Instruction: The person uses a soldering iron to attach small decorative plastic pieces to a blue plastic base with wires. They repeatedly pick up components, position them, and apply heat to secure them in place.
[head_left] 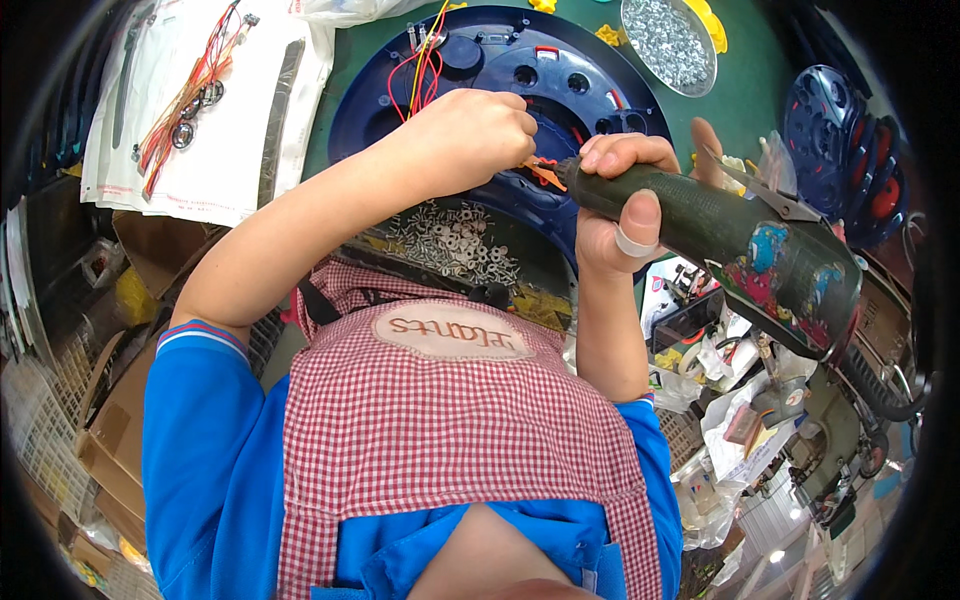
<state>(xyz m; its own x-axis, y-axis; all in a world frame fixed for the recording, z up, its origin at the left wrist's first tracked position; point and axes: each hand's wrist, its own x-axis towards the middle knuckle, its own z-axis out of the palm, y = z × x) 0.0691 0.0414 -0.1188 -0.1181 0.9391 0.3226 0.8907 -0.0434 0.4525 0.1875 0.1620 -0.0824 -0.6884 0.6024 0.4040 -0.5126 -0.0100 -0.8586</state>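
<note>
My right hand [625,195] is wrapped round a dark green, cylindrical power screwdriver [700,215] with colourful stickers, its tip pointing left. My left hand [475,140] is closed in a fist just left of that tip. A small orange piece [548,174] shows between the fist and the tip; whether my left fingers grip it is hidden. Beneath both hands lies a round dark blue plastic shell [375,85] with holes and posts. Red and yellow wires [425,75] rise from the shell behind my left hand.
Loose screws [455,240] lie in a heap near my apron. A metal bowl [717,70] of small clear or silvery parts stands at the far right. Wires with connectors [185,110] rest on white packaging [110,170] at left. More blue shells [830,130] are stacked at right.
</note>
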